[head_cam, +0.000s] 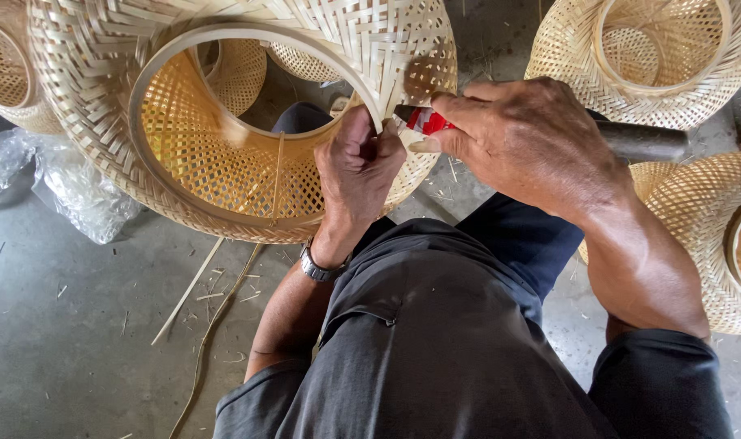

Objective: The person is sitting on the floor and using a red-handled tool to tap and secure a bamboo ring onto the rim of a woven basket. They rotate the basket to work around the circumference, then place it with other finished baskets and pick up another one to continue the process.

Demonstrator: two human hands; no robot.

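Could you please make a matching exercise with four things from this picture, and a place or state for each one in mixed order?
Things:
1. woven bamboo basket
2. left hand
3. right hand
4. clear plastic sheet

Places or states:
A. crumpled on the floor at the left edge
B. grips a tool with a red and white part
C. pinches the basket's rim hoop
D. held up over the knees, its opening toward the camera

Pairs: 1-D, 2-C, 3-B, 4-A

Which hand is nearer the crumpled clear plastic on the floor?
Left. The left hand grips the woven basket's rim, closer to the clear plastic. The right hand holds a dark-handled tool, farther away.
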